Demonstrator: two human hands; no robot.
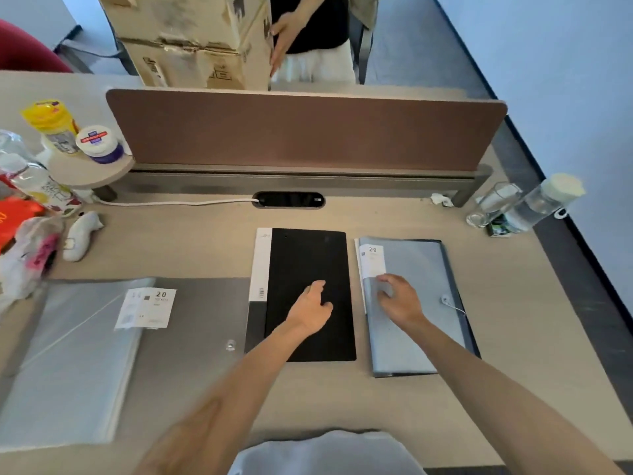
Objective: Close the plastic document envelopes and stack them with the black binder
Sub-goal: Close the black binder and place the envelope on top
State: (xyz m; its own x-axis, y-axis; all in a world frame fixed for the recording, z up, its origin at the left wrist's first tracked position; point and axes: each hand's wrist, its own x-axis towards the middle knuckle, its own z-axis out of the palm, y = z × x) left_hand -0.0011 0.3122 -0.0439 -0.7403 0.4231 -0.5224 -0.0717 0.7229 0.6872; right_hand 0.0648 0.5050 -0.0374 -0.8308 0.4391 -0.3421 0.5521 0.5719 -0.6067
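A black binder [308, 262] with a white label strip lies flat in the middle of the desk. My left hand [313, 308] hovers over or rests on its cover, fingers loosely apart, holding nothing. To the right lies a grey plastic envelope [421, 334], folded shut, with a string button near its right edge. My right hand [399, 298] rests on its left part, fingers spread. On the left a second grey plastic envelope [85, 354] lies spread open, its flap [198, 320] reaching to the binder.
A brown divider panel [305, 128] closes the back of the desk. Bottles, jars and bags [51, 159] crowd the left. A glass and a water bottle [527, 204] stand at the right. Beyond the divider a person holds a cardboard box [191, 39].
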